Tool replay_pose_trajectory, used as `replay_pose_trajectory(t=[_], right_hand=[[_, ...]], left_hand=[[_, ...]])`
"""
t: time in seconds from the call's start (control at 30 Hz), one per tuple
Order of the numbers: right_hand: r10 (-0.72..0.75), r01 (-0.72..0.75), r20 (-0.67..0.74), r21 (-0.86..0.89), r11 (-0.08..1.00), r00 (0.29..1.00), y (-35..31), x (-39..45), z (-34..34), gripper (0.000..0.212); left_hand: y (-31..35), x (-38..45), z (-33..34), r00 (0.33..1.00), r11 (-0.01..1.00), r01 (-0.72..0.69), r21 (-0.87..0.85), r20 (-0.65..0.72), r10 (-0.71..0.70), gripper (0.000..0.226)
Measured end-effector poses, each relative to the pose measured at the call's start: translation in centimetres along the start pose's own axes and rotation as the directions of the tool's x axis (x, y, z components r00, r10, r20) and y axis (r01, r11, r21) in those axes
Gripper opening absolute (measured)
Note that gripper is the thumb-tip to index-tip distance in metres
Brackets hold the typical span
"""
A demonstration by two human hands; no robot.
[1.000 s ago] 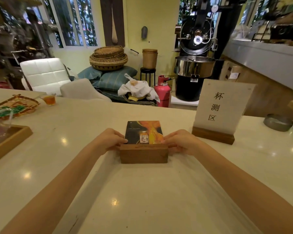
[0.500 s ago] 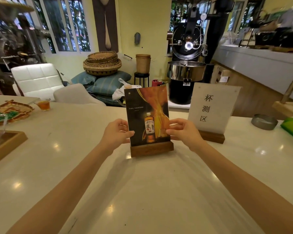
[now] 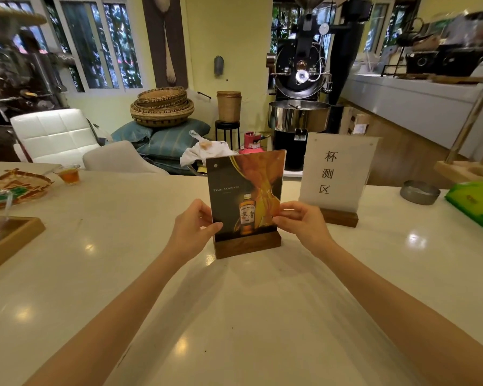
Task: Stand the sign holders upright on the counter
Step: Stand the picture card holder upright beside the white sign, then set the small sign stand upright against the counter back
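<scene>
Hands gripping whisky sign holder upright on counter: left hand pinching 9 o'clock edge, right hand pinching 3 o'clock edge.

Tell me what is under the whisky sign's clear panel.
A dark wooden base holds the whisky sign's panel upright on the white counter. The slot and the panel's bottom edge are hidden inside the wood.

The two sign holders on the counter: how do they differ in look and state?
The bottle sign holder shows a dark, orange picture of a bottle; the white sign holder shows black characters on plain white. The left hand and right hand grip the bottle sign holder's edges; the white sign holder stands untouched, farther right. Both stand upright in dark wooden bases on the counter.
</scene>
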State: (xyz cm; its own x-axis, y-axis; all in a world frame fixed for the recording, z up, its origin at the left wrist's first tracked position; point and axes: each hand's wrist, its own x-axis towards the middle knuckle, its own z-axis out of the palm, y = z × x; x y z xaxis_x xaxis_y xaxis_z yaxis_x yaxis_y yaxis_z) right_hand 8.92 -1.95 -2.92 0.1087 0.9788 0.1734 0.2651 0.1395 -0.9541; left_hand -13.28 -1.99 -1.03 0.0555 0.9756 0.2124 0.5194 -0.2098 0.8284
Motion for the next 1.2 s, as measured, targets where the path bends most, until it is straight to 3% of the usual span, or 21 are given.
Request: replay_pose_trajectory(t=[0.13,0.23,0.37,0.43,0.5,0.7,1.2], right_hand=[[0.029,-0.028,0.037,-0.023,0.999,0.999,0.1,0.0,-0.8,0.031],[0.053,-0.053,-0.027,-0.015,0.998,0.998,0.6,-0.2,-2.5,0.031],[0.109,-0.102,-0.298,0.039,0.994,0.948,1.7,-0.5,-6.5,0.018],[0.065,-0.099,-0.496,-0.043,0.994,0.866,2.2,-0.4,-8.5,0.016],[0.004,-0.113,-0.595,-0.146,0.983,0.804,2.5,0.0,-10.0,0.021],[-0.005,-0.136,-0.502,-0.244,0.960,0.865,3.1,2.1,-12.0,0.037],[-0.021,-0.081,-0.416,-0.226,0.971,0.909,2.8,0.2,-12.4,0.012]], left_hand=[[0.3,0.0,-0.4,0.999,1.000,0.006,0.014,0.054,-0.007,0.022],[0.3,-0.1,-0.6,0.992,1.000,0.011,-0.018,0.124,-0.008,0.033],[0.0,-0.3,-0.3,0.983,0.994,0.046,-0.096,0.183,-0.027,0.035],[0.0,-0.2,-0.1,0.984,0.993,0.057,-0.104,0.175,-0.038,0.033],[0.0,-0.1,0.1,0.989,0.992,0.059,-0.110,0.142,-0.043,0.033],[0.2,0.1,0.4,0.994,0.996,0.057,-0.063,0.094,-0.051,0.034],[1.1,0.1,3.3,1.000,0.999,0.020,-0.040,-0.022,-0.021,0.032]])
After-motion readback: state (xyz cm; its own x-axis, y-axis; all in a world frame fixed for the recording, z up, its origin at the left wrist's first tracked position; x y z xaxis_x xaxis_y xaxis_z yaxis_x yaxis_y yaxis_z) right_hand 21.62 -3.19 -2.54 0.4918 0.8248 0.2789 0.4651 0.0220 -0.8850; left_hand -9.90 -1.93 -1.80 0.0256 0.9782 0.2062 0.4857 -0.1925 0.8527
